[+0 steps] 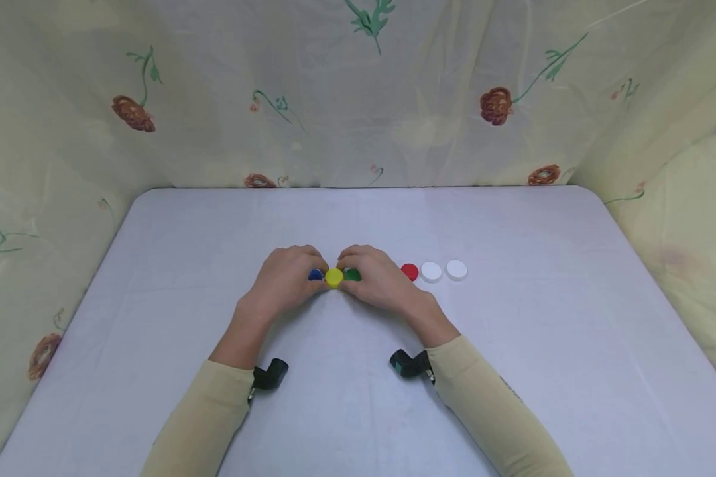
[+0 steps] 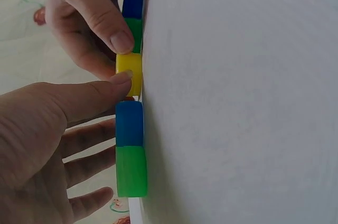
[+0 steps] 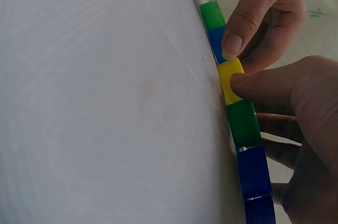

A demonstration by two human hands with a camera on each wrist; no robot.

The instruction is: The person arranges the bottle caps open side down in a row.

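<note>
A yellow bottle cap (image 1: 334,277) lies on the white-covered table between my two hands. My left hand (image 1: 283,277) pinches its left side with thumb and forefinger; in the left wrist view that thumb lies on the cap's wall. From the other side my right hand (image 1: 377,277) pinches the same cap, thumb against its wall in the right wrist view. Left of it stand a blue cap (image 2: 129,123) and a light green cap (image 2: 131,171), touching each other. A dark green cap (image 3: 243,123) and dark blue caps (image 3: 253,172) continue the row under my right hand.
Farther right along the row are a red cap (image 1: 410,271), a white cap (image 1: 431,272) and another white cap (image 1: 456,270). A flowered curtain (image 1: 334,99) hangs behind and beside the table (image 1: 370,411). Small black cameras sit at both wrists.
</note>
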